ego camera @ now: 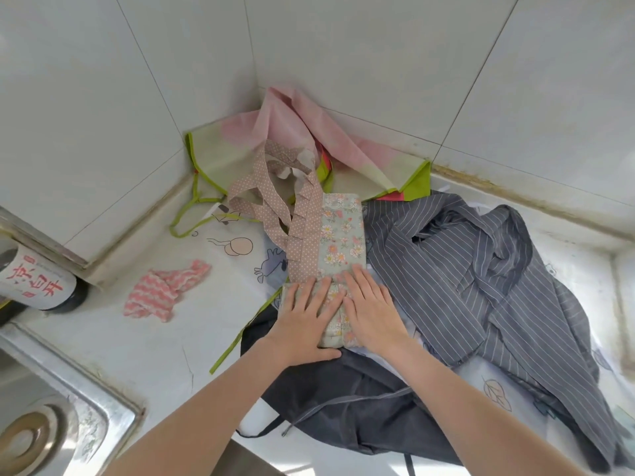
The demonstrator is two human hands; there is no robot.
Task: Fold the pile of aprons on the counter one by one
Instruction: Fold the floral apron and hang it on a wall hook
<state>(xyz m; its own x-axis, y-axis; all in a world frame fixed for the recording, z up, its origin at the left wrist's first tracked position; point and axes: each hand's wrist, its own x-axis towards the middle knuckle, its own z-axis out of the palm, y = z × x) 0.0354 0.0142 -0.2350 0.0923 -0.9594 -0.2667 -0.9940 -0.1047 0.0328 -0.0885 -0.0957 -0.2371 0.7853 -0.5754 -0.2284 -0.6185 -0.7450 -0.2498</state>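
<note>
Floral-print apron (343, 235), folded to a narrow strip, lay on the pile of aprons at mid-table, its dotted tan straps (275, 207) trailing toward the tiled corner. Pressed flat at the near end by both hands: left hand (305, 317) with fingers straight and spread, thumb out over the dark grey apron (343, 407); right hand (369, 304) just beside it, fingers straight, nothing gripped by either. Grey pinstriped apron (481, 276) heaped just to the right, touching the floral one. Pink-and-green apron (292, 132) bunched in the corner against the wall tiles. Pink striped cloth (165, 290) apart on the bare white table (154, 345). Dark bottle (34, 280) at far left, white label with red Chinese characters, not legible enough to read with confidence. Steel sink (51, 407) at lower left.
</note>
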